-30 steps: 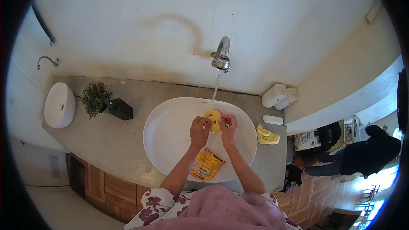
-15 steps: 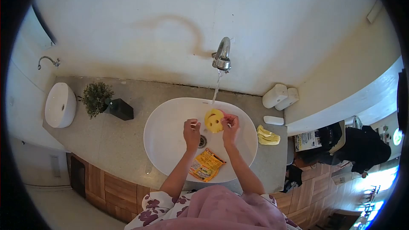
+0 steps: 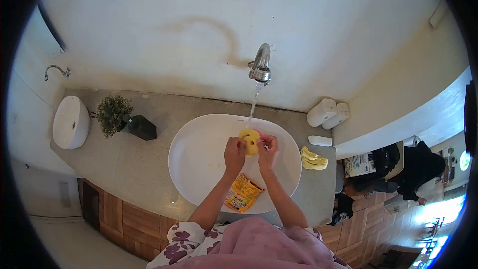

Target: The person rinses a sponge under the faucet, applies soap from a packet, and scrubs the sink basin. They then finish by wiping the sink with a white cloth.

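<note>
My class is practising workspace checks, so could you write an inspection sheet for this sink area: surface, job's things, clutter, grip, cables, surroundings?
Surface: grey counter bearing a white sink; tap running into it.
Job's things: yellow sponge held over the sink; packet lying in it.
Clutter: yellow cloth right of the sink; bottle and plant to its left.
Grip: right hand holds the sponge's right side; left hand is at its left side, contact unclear.
Cables: nothing seen.
Surroundings: wall behind the tap; a person in dark clothes far right.
</note>
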`<state>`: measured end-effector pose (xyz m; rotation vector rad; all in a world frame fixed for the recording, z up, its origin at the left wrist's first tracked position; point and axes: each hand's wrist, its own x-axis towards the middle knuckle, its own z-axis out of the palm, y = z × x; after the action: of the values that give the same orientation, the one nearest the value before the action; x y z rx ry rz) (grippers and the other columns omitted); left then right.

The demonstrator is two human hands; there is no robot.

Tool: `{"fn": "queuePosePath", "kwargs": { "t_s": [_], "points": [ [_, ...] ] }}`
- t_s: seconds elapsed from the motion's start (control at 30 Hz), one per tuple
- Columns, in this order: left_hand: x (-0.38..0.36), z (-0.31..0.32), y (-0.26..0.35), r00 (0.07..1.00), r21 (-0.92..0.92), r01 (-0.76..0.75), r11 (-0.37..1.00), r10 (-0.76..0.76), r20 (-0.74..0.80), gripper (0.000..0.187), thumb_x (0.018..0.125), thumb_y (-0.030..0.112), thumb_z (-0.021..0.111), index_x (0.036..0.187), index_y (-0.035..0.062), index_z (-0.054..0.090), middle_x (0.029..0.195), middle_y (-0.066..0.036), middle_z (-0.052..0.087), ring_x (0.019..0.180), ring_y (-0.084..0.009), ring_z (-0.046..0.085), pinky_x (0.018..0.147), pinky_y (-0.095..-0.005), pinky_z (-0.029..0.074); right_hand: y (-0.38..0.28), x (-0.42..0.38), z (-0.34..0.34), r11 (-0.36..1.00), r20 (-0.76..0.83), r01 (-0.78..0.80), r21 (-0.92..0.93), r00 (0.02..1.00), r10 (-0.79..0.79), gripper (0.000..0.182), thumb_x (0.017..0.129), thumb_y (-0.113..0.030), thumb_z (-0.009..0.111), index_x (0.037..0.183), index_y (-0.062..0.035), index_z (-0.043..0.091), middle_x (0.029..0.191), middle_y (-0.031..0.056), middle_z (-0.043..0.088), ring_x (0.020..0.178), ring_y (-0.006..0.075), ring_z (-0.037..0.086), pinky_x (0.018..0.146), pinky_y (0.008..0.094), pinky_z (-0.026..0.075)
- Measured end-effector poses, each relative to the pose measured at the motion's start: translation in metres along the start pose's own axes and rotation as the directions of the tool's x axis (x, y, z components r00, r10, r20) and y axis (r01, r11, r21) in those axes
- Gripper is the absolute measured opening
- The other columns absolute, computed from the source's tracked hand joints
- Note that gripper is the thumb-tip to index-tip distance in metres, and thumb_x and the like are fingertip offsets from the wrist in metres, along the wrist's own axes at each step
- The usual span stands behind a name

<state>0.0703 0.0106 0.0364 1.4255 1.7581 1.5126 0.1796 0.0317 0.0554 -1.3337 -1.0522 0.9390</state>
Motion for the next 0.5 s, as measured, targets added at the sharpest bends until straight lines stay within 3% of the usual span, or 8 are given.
{"fn": "queuePosePath", "kwargs": {
  "t_s": [0.03, 0.07, 0.13, 0.27, 0.33, 0.47, 0.5],
  "points": [
    [0.0, 0.001, -0.004, 0.993, -0.087, 0.098, 0.991, -0.103, -0.058, 0.003, 0.085, 0.008, 0.064, 0.086, 0.0049, 0.063, 0.083, -0.011, 0.062, 0.074, -0.0239, 0.061, 0.064, -0.0353, 0.05, 0.0, 0.0, -0.001, 1.0, 0.0, 0.001, 0.001, 1.0, -0.001, 0.017, 0.081, -0.003, 0.067, 0.096, -0.0027, 0.059, 0.087, 0.0022, 0.061, 0.077, 0.009, 0.055, 0.071, 0.0239, 0.046],
    [0.0, 0.0, -0.009, 0.993, -0.087, 0.097, 0.991, -0.102, -0.057, 0.003, 0.085, 0.008, 0.064, 0.086, 0.0049, 0.063, 0.083, -0.011, 0.062, 0.074, -0.0239, 0.061, 0.064, -0.0353, 0.05, 0.0, 0.001, -0.003, 1.0, -0.021, -0.008, 0.018, 1.0, 0.008, 0.017, 0.08, -0.003, 0.067, 0.095, -0.0029, 0.059, 0.087, 0.002, 0.061, 0.077, 0.0089, 0.055, 0.071, 0.0237, 0.046],
    [0.007, -0.004, -0.009, 0.971, -0.075, 0.239, 0.968, -0.24, -0.008, 0.005, 0.085, 0.009, 0.063, 0.084, 0.0041, 0.064, 0.081, -0.012, 0.065, 0.072, -0.0247, 0.063, 0.065, -0.0368, 0.05, 0.001, 0.002, -0.009, 0.999, -0.039, -0.015, 0.036, 0.999, 0.016, 0.017, 0.08, -0.003, 0.068, 0.095, -0.0032, 0.059, 0.087, 0.0019, 0.061, 0.077, 0.0089, 0.055, 0.071, 0.0234, 0.046],
    [0.033, -0.001, -0.005, 0.971, 0.018, 0.183, 0.983, -0.183, 0.155, 0.012, 0.084, 0.014, 0.066, 0.082, 0.0027, 0.065, 0.075, -0.012, 0.067, 0.068, -0.0261, 0.065, 0.064, -0.0374, 0.05, -0.004, 0.006, -0.029, 0.996, -0.027, -0.013, -0.092, 1.0, 0.011, 0.02, 0.078, -0.003, 0.069, 0.096, -0.0034, 0.059, 0.085, 0.0017, 0.062, 0.074, 0.009, 0.056, 0.07, 0.024, 0.047],
    [0.049, 0.009, -0.003, 0.952, 0.188, 0.084, 0.979, -0.135, 0.276, 0.018, 0.083, 0.02, 0.067, 0.08, 0.0025, 0.067, 0.073, -0.013, 0.067, 0.069, -0.028, 0.066, 0.064, -0.0382, 0.05, -0.009, 0.008, -0.04, 0.991, -0.024, -0.016, -0.134, 1.0, 0.013, 0.022, 0.078, -0.003, 0.069, 0.097, -0.0032, 0.059, 0.084, 0.002, 0.063, 0.073, 0.009, 0.057, 0.069, 0.0243, 0.048],
    [0.066, 0.025, -0.001, 0.922, 0.065, 0.167, 0.984, -0.179, 0.344, 0.02, 0.083, 0.021, 0.065, 0.078, 0.0019, 0.066, 0.073, -0.015, 0.067, 0.07, -0.0298, 0.066, 0.064, -0.0396, 0.05, -0.012, 0.01, -0.053, 0.971, -0.026, -0.05, -0.233, 0.999, 0.045, 0.026, 0.076, -0.002, 0.07, 0.1, -0.0028, 0.058, 0.087, 0.0043, 0.065, 0.075, 0.0103, 0.059, 0.07, 0.0252, 0.05],
    [0.069, 0.021, 0.012, 0.875, 0.197, 0.181, 0.963, -0.249, 0.415, 0.018, 0.083, 0.019, 0.064, 0.08, 0.0017, 0.066, 0.073, -0.015, 0.067, 0.07, -0.0304, 0.066, 0.064, -0.0403, 0.05, -0.011, 0.01, -0.056, 0.964, -0.021, -0.06, -0.26, 0.998, 0.056, 0.028, 0.076, -0.003, 0.07, 0.1, -0.0027, 0.058, 0.088, 0.005, 0.066, 0.076, 0.0108, 0.06, 0.071, 0.0254, 0.05]
  ]
}}
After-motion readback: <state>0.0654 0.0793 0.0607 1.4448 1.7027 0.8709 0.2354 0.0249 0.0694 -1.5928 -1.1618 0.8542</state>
